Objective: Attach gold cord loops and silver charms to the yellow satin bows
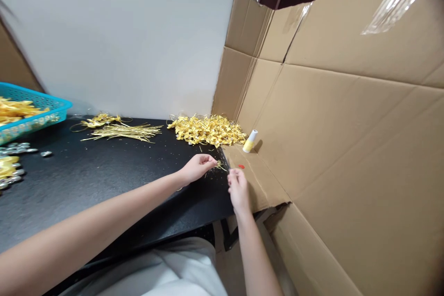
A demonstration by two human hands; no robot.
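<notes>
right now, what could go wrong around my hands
The thin gold-coloured piece at the left hand's fingertips could slip and be hard to spot among the small scraps on the black table.

The white-and-yellow cone stands on the cardboard beyond the right hand; a careless reach might knock it over.

The yellow pile is loose, so a bump could scatter its pieces.

L hand (198,169) & R hand (238,191) were bare, w/ slim fingers (208,161). L arm (100,224) & R arm (257,249) were bare too, smooth & slender, approx. straight-sided, narrowing twd the hands. Clothes (173,270) were v. lt. grey, nr. white, plain, w/ soft folds; top or bottoms, couldn't tell.
</notes>
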